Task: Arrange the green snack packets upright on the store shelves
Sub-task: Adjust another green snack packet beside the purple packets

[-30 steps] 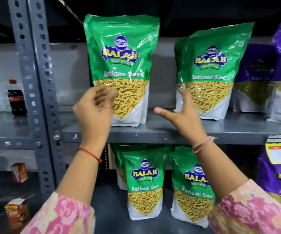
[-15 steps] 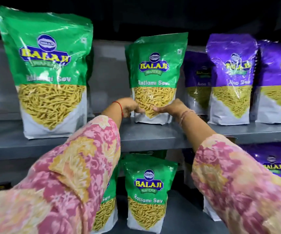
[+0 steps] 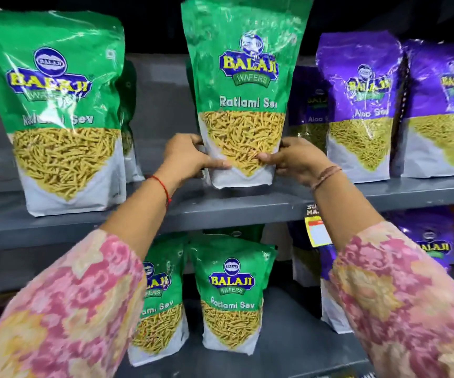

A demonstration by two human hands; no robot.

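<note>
A green Ratlami Sev packet (image 3: 243, 85) stands upright in the middle of the grey upper shelf (image 3: 236, 208), held at its lower corners. My left hand (image 3: 186, 158) grips its lower left edge and my right hand (image 3: 295, 159) grips its lower right edge. Another green packet (image 3: 54, 110) stands upright to the left on the same shelf, with more green partly hidden behind it. On the lower shelf (image 3: 288, 347) stand two green packets, one (image 3: 232, 298) in full view and one (image 3: 160, 304) partly covered by my left sleeve.
Purple Aloo Sev packets (image 3: 362, 105) stand in a row to the right of the held packet, nearly touching it. More purple packets (image 3: 430, 246) sit on the lower shelf at right. A yellow price tag (image 3: 318, 230) hangs from the upper shelf edge.
The view has moved closer to the middle green packet. Both hands, which were at its base, now grip its lower corners, and the packet stands taller and nearer the shelf front.
</note>
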